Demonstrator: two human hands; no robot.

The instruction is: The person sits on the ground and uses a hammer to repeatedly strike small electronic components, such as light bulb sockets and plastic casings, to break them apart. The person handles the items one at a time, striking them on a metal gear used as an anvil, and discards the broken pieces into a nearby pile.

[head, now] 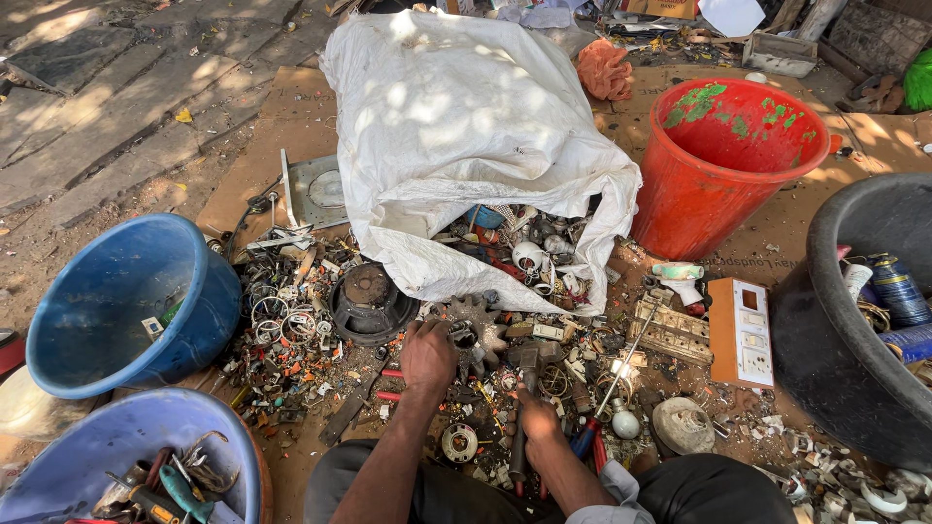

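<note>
The left hand (428, 357) reaches palm-down into the scrap pile (505, 374), its fingers curled over a dark metal part (464, 335) at the pile's middle; whether it truly grips the part cannot be told. The right hand (537, 430) is closed around the handle of a hammer (524, 388), whose head points toward 12 o'clock, just beside the left hand. Red-handled pliers (592, 444) lie touching the right wrist at 3 o'clock. A round speaker (370, 303) sits at 10 o'clock from the left hand. A white sack (456, 136) lies open at 12 o'clock, spilling scrap. A red bucket (718, 175) stands at 2 o'clock, a black tub (825, 330) at 3 o'clock, and two blue tubs (126, 301) at 9 o'clock. An orange switch box (741, 335) lies between pile and black tub.
</note>
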